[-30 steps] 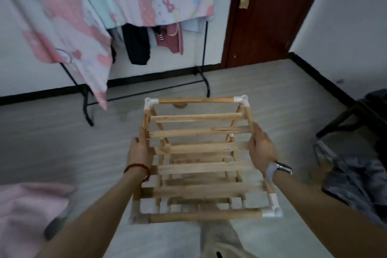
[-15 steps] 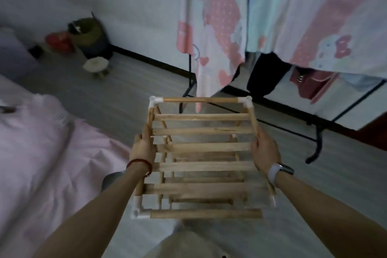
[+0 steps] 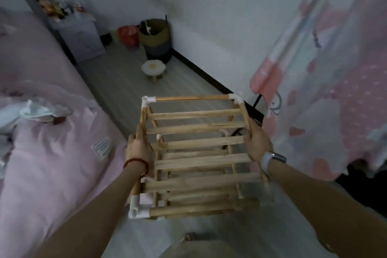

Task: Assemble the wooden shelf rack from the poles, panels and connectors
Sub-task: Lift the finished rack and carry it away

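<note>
You are looking at a dim, flat-lit room with no clear light source and only faint shadows. Motion blur smears the bed [image 3: 52,153] and hanging fabric [image 3: 335,90]. Wide-angle distortion bends the edges; the rack [image 3: 199,148] stays reasonably sharp.

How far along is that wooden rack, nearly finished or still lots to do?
It looks nearly finished. The wooden rack stands as one framed piece: slats run across two levels and white corner connectors cap the poles. The left hand and right hand each grip a side rail and carry it above the floor. No loose parts show, so what seems left is setting it down.
</note>
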